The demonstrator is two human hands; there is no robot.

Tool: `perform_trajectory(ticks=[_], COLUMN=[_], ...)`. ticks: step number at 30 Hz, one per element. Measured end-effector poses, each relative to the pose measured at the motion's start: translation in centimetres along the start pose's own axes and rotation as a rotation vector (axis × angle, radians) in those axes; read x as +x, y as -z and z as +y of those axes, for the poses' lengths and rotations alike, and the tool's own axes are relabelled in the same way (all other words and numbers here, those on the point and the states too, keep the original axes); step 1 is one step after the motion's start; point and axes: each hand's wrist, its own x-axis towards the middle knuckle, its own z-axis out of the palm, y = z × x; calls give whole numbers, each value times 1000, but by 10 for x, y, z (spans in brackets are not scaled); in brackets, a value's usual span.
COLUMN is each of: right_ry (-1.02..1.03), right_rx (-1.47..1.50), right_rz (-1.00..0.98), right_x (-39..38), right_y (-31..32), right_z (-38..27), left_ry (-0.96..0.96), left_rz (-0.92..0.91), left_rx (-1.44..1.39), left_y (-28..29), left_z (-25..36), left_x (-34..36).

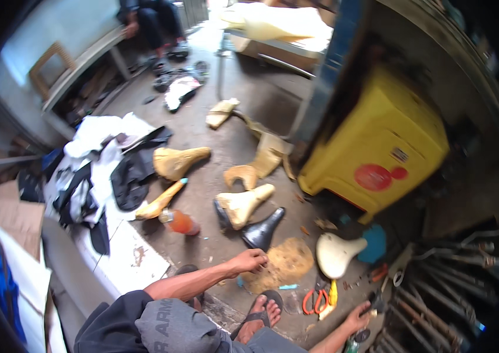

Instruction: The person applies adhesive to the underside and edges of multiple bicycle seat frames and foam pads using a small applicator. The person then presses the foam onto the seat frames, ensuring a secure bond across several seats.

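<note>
My left hand [251, 262] hangs over a round tan pad [287, 262] on the floor, its fingers curled together. Whatever they pinch is too small to make out. Off to the right, my right hand [356, 319] is closed beside a dark object [374, 306] that I cannot identify, at the edge of a pile of metal rods. Between the hands lie orange-handled scissors [315, 301] and a yellow-handled tool [333, 292]. A cream bicycle saddle [336, 254] rests just beyond them. Farther ahead are a black saddle [263, 230] and a cream-and-tan saddle [243, 206].
A bottle of orange liquid [180, 223] stands left of the saddles. Another tan saddle [180, 162] and foam pieces [270, 154] lie farther off. A yellow plastic stool [379, 141] leans at right, above metal rods [432, 312]. Someone [155, 26] sits at the far-left bench [87, 67].
</note>
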Motion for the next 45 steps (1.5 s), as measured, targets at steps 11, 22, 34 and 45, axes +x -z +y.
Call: perform_trajectory(ticks=[11,22,34,45], right_ry=[-937,75,133,694], right_rx=[1618,802,675,940], right_rz=[-869,-1974,-1637,-1218], right_x=[-84,-233,-156,-143], right_y=[52,-6,34,110], right_z=[-127,-304,-327,-459], left_ry=[-46,-399,-530,-864], left_rz=[433,991,1037,944], left_rx=[98,144,324,746], left_y=[84,146,142,112], left_z=[-62,-62,-6,15], left_x=[-82,-108,-91,-128])
